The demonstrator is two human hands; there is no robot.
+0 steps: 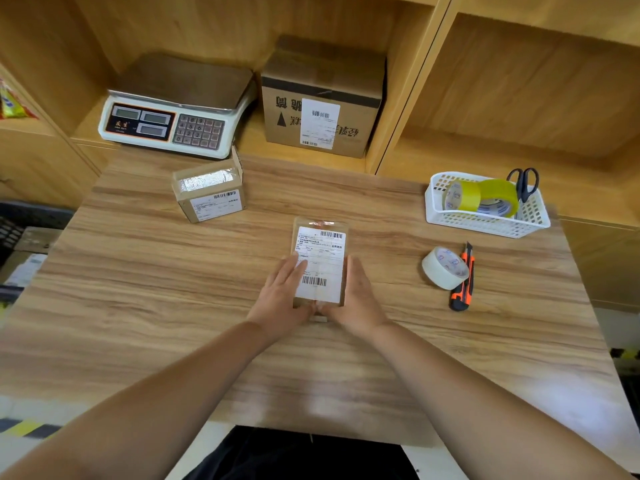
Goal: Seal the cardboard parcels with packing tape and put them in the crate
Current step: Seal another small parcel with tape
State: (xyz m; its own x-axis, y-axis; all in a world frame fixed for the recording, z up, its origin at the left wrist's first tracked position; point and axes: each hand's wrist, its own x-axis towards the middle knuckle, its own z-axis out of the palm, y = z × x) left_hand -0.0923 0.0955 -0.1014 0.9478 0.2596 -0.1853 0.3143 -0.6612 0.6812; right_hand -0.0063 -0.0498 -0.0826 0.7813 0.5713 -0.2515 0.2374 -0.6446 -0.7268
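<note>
Parcels (320, 265) (207, 194) (322, 109) x3, 1 betw. left hand (282, 296) & right hand (358, 296).

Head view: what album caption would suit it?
Left hand and right hand flank a labelled cardboard parcel on the table, tape roll and utility knife nearby.

1 head view (wide-angle), down onto table (166, 299)

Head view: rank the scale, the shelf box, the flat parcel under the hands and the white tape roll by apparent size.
1. The scale and shelf box look alike, and both sit farther back, so unranked.
2. The flat parcel.
3. The white tape roll.
</note>
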